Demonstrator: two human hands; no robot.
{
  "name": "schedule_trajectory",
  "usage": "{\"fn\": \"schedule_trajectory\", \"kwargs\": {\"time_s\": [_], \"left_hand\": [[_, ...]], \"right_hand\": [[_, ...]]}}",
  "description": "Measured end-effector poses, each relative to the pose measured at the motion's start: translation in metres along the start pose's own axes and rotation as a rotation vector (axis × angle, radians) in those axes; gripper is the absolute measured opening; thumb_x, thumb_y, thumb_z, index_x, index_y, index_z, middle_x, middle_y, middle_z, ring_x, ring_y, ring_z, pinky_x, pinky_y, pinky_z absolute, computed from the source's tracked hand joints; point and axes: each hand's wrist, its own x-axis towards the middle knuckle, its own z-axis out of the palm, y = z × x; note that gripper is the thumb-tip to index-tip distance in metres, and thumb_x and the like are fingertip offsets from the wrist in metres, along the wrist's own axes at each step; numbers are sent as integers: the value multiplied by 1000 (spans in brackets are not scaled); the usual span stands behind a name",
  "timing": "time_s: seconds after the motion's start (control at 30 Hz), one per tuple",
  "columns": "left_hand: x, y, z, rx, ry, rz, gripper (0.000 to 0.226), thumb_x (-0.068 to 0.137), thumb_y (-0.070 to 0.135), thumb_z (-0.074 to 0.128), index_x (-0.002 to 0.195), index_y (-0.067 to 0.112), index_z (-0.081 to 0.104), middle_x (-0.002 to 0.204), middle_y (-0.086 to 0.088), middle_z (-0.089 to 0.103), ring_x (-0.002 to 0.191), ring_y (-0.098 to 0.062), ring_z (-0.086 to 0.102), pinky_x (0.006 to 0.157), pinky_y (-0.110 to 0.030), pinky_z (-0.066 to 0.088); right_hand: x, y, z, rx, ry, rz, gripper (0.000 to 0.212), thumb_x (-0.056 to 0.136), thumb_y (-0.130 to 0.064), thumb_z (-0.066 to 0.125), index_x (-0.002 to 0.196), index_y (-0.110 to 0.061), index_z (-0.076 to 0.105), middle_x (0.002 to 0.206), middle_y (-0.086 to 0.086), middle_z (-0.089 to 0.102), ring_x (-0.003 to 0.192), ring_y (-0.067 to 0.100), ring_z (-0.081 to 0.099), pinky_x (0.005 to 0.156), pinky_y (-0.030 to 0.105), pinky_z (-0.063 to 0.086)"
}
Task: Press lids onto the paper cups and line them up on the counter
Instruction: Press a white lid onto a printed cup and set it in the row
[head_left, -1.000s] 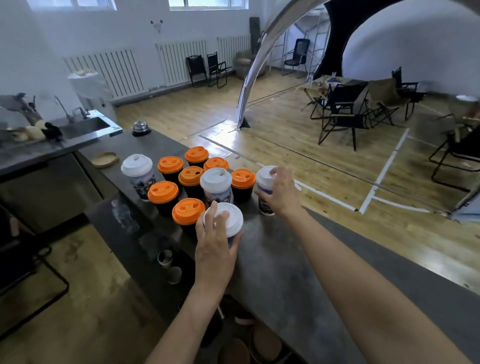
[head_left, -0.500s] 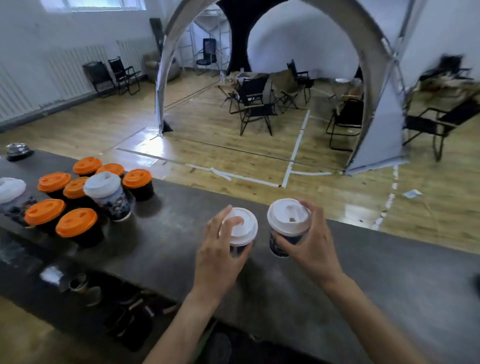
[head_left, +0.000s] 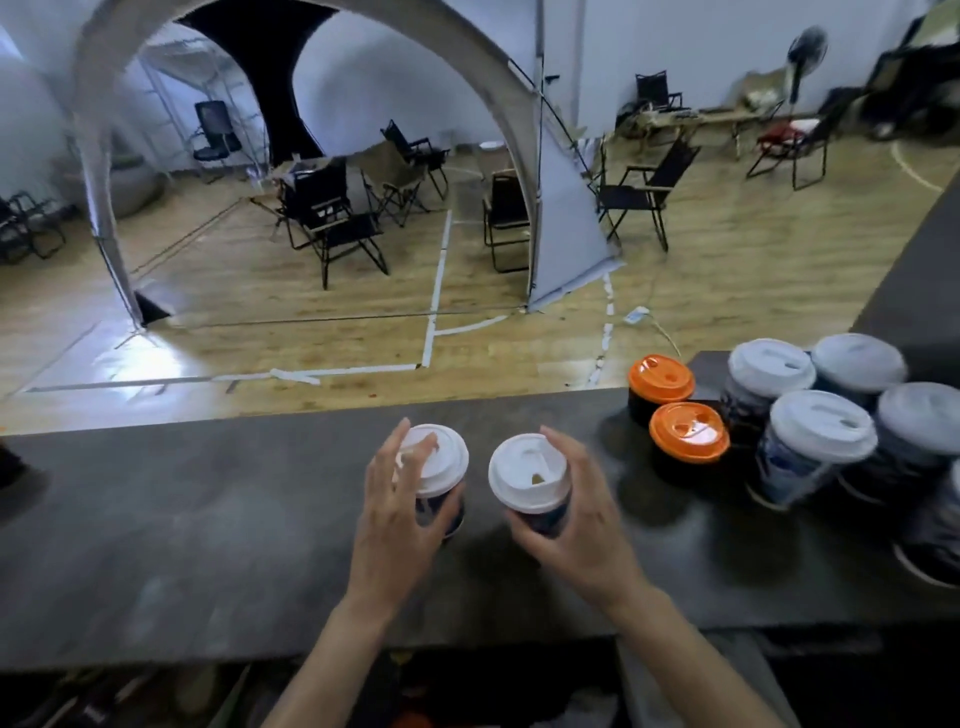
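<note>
STEP: prob. line-up, both lidded | L hand (head_left: 400, 501) grips L cup (head_left: 441, 460) | R hand (head_left: 579, 525) grips R cup (head_left: 527, 480) | NEXT: set on counter (head_left: 208, 519) beside lidded group (head_left: 821, 431), aligned

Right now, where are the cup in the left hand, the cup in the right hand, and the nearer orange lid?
Left-hand cup (head_left: 449, 465): head view, on its white lid.
Right-hand cup (head_left: 527, 480): head view, on its white lid.
Nearer orange lid (head_left: 688, 432): head view, on its top centre.

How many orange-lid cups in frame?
2: far cup at the counter's back edge; near cup in front of it, beside the white-lid cups. More may be out of frame.
</note>
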Motion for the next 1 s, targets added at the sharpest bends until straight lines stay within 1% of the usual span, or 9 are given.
{"fn": "schedule_trajectory", "kwargs": {"time_s": [0.2,0.33,0.4,0.47,0.57,0.63,0.77,0.83,1.0], "left_hand": [[-3,6,-1,69,30,-43,67,85,38,79,144,21,50,160,-7,30,144,-27,36,111,-47,42],[-8,10,-6,107,12,-24,71,87,57,65,146,22,47,161,-7,30,145,-28,35,111,-52,44],[-8,16,-10,137,37,-19,70,89,57,62,146,19,47,161,-8,30,148,-31,32,113,-55,40],[-9,32,-13,149,122,63,59,94,44,60,142,10,51,159,-14,33,151,-33,28,119,-51,34],[-15,71,-7,45,216,271,39,96,15,63,132,-2,59,151,-22,44,146,-35,38,118,-45,35],[-16,97,9,-50,139,312,39,99,17,60,133,-1,59,150,-18,47,144,-28,43,119,-38,34],[-2,112,59,-398,-90,-171,62,93,54,51,142,15,49,144,1,54,134,-8,49,115,-28,37],[0,110,79,-674,-131,-413,62,83,64,50,129,23,56,125,6,65,114,-3,60,101,-28,45],[-8,105,99,-835,-23,-447,46,85,60,47,110,23,60,103,10,68,94,2,63,85,-17,47]], "right_hand": [[-4,11,-3,21,6,-24,90,75,-27,88,148,-7,39,153,2,44,144,14,42,118,29,34],[-10,16,-3,83,-30,50,108,71,-28,94,155,-7,29,159,-7,35,146,-3,30,116,14,26],[-12,21,0,155,-48,118,114,69,-29,95,156,-8,25,156,-26,32,142,-14,28,113,7,25],[-15,27,3,236,-79,186,115,68,-28,96,156,-11,24,144,-43,38,137,-14,38,110,10,33],[-20,35,3,236,-90,210,95,67,-23,97,143,-22,40,131,-32,57,124,-5,56,100,16,47],[-23,39,-5,227,-72,220,87,66,-18,97,134,-26,44,123,-23,65,114,-6,62,91,14,50],[-25,54,-27,209,-117,200,90,65,-18,96,136,-30,41,126,-22,62,113,-7,63,89,12,50],[-26,60,-31,203,-146,187,89,65,-31,93,137,-30,41,129,-24,60,116,-4,63,92,16,52],[-29,78,-28,169,-234,201,83,67,-27,94,133,-39,45,127,-27,61,117,-7,61,93,12,49]]}}
